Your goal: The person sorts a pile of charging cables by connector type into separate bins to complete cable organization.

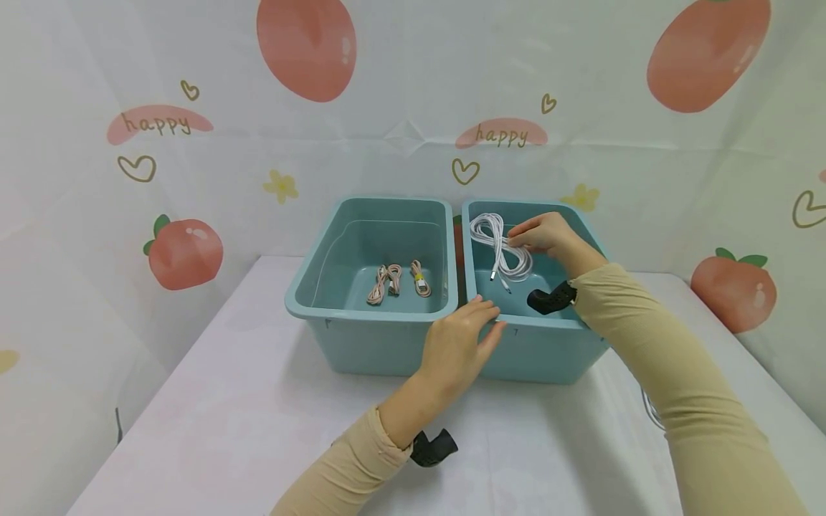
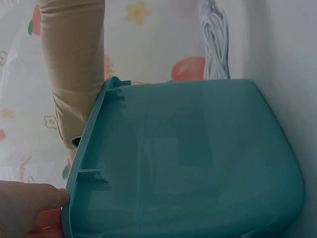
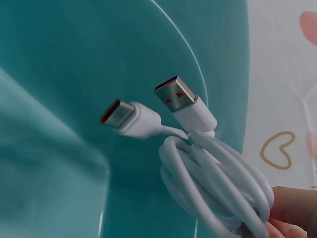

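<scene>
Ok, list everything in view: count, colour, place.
Open rectangular plastic bins: 2, teal, side by side
Flat table: 1, white, under bins
Slim bundled cables: 3, pinkish, floor of left bin
Coiled USB cable: 1, white, over right bin
Looped cable: at least 1, white, on table, right of bins
Fruit-printed backdrop: 1, white, behind bins
Thin sliver: 1, dark, table's left edge, unidentifiable
Wrist-worn devices: 2, black, one per wrist
Long sleeves: 2, beige, forearms
Left hand: 1, bare, on right bin's near rim
Right hand: 1, bare, holding coiled USB cable
</scene>
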A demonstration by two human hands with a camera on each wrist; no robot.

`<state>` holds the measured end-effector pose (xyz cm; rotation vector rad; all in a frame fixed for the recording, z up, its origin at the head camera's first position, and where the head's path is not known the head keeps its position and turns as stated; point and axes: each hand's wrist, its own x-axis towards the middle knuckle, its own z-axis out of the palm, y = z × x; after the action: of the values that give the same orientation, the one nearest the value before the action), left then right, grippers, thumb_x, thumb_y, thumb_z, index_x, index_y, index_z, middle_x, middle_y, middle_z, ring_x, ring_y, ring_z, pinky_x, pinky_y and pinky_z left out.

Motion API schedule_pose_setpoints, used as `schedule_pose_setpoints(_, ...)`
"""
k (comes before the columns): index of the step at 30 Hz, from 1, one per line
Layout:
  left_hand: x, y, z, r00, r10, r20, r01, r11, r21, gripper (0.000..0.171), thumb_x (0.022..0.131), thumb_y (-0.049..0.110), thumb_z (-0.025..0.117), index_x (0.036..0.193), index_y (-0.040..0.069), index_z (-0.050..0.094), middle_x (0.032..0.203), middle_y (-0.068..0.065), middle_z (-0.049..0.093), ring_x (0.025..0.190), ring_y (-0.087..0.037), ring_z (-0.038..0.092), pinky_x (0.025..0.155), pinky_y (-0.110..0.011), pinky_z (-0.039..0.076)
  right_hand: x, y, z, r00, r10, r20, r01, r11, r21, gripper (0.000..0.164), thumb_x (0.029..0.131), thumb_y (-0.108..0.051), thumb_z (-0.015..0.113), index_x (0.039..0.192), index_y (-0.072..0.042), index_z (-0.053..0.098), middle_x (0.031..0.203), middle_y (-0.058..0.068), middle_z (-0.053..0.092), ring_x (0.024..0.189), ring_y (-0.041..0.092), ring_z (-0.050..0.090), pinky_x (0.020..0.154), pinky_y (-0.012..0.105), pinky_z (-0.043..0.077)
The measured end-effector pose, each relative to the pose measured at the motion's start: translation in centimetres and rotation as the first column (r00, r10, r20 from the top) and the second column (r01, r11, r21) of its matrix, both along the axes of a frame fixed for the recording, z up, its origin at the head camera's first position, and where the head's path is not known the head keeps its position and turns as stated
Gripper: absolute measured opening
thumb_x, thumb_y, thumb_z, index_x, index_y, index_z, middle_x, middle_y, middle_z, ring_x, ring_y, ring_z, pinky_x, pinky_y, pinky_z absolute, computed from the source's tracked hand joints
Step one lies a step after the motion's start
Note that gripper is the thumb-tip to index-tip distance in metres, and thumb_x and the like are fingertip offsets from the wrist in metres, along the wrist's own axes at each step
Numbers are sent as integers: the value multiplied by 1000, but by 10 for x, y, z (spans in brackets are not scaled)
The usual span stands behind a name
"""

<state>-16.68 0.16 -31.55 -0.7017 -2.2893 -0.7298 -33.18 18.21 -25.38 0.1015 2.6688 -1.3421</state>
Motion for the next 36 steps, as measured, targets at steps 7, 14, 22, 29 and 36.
schedule_pose_setpoints(7, -1, 0, -1, 1000, -4, -8, 4, 1000, 3, 19, 85, 21, 68, 98, 9, 73, 102, -5, 73, 106, -16, 66, 80, -27, 57, -1, -5, -3, 1000, -12, 29, 12, 1000, -6, 39, 88, -12, 62, 124, 3, 57, 128, 16, 51, 85, 11, 53, 72, 19, 48)
schedule_pose_setpoints(14, -1, 0, -1, 1000, -13, 5, 13, 1000, 1, 19, 85, 21, 68, 99, 8, 73, 103, -6, 73, 107, -18, 66, 81, -28, 57, -4, -11, -5, 998, 30, 56, -29, 1000, -5, 39, 88, -8, 62, 124, 4, 56, 116, 14, 56, 75, 9, 54, 67, 20, 49)
schedule_pose_setpoints(22, 0, 0, 0, 1000, 7, -2, -7, 1000, -26, 20, 86, 22, 67, 100, 10, 73, 104, -2, 72, 107, -15, 66, 81, -26, 57, -4, -16, -2, 978, 177, 112, -174, 984, -38, 38, 92, -4, 55, 128, 7, 49, 109, 13, 61, 82, 10, 64, 70, 20, 57)
schedule_pose_setpoints(29, -1, 1, -1, 1000, 16, -13, -16, 1000, -20, 19, 85, 22, 68, 99, 10, 73, 103, -2, 73, 105, -16, 66, 81, -26, 57, 4, -6, 13, 969, 220, 112, -203, 969, -142, 43, 94, -12, 55, 132, 4, 44, 115, 11, 58, 80, 3, 64, 77, 20, 56)
schedule_pose_setpoints(36, -1, 1, -1, 999, 27, -32, -28, 999, -21, 18, 85, 23, 68, 98, 11, 74, 102, -1, 73, 104, -14, 67, 79, -26, 57, 17, 12, 32, 962, 271, 36, -260, 948, -186, 45, 92, -17, 58, 131, 1, 44, 118, 1, 55, 83, -3, 64, 79, 18, 55)
